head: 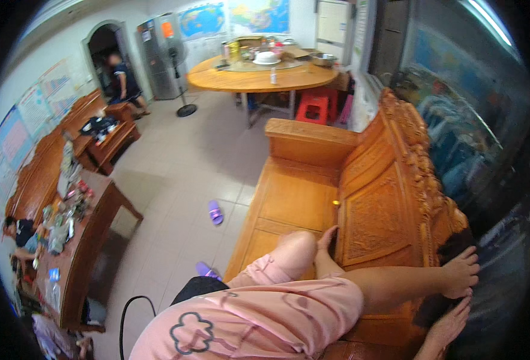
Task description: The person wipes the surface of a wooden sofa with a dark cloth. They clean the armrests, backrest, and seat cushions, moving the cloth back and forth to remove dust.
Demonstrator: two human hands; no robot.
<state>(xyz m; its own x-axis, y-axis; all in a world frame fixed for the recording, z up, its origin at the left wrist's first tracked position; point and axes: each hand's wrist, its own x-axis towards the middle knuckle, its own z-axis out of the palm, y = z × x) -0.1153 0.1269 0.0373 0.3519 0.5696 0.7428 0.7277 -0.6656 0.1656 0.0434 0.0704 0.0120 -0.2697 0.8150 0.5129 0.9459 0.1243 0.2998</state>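
My right hand (pixel 451 321) is at the lower right, palm and fingers stretched out, its fingertips close to the bare foot (pixel 460 274) of my outstretched leg; whether they touch is unclear. It holds nothing that I can see. My left hand is out of view. Pink clothing with a dark cloud outline (pixel 191 332) covers my body and thighs. My other knee (pixel 298 247) is bent, with a bare foot (pixel 325 240) by the backrest. I am on a carved wooden bench (pixel 292 193). Near its backrest lies a small yellow object (pixel 336 203).
Purple slippers (pixel 216 213) are on the tiled floor. A round wooden table (pixel 260 80) with dishes, red stools (pixel 312 108) and a standing fan (pixel 186 110) are farther off. At left, a person sits behind a cluttered wooden table (pixel 98 202); another stands by the doorway. A black cable loops nearby.
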